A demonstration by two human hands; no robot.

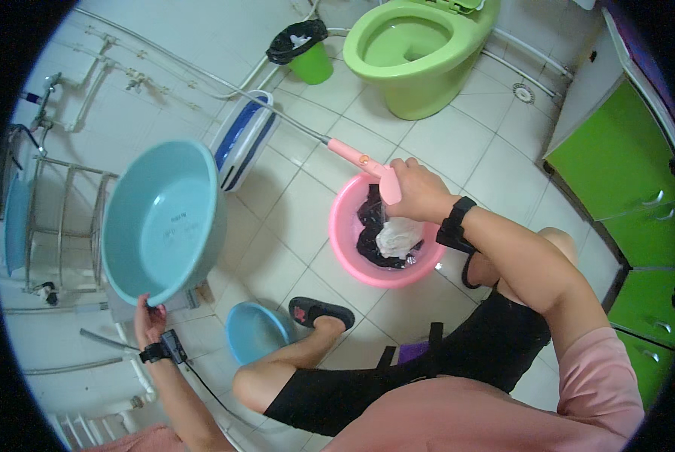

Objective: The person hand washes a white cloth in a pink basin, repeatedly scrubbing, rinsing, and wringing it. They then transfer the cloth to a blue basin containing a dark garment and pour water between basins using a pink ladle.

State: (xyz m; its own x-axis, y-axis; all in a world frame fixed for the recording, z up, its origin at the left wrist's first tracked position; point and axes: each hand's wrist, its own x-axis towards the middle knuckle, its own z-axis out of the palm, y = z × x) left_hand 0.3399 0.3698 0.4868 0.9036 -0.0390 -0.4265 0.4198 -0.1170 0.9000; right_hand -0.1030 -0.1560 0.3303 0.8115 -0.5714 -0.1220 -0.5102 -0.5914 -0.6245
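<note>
My right hand (419, 189) grips a pink handheld shower head (353, 156) by its head end. It is above a pink plastic basin (342, 261) on the tiled floor. Inside that basin lie black cloth (369, 240) and a bunched white cloth (399, 240), which look wet. Whether water runs from the shower head, I cannot tell. At the left, my left hand (152, 319) holds the lower rim of a large light-blue basin (159, 212). That basin is tilted towards me, and no contents show in it.
A metal shower hose (202, 72) crosses from the wall. Beside my left leg stands a smaller blue basin (252, 333). A folded blue-and-white tub (246, 138) leans by the wall, near a green bin (312, 63) and green toilet (413, 62). Green cabinets (614, 152) line the right.
</note>
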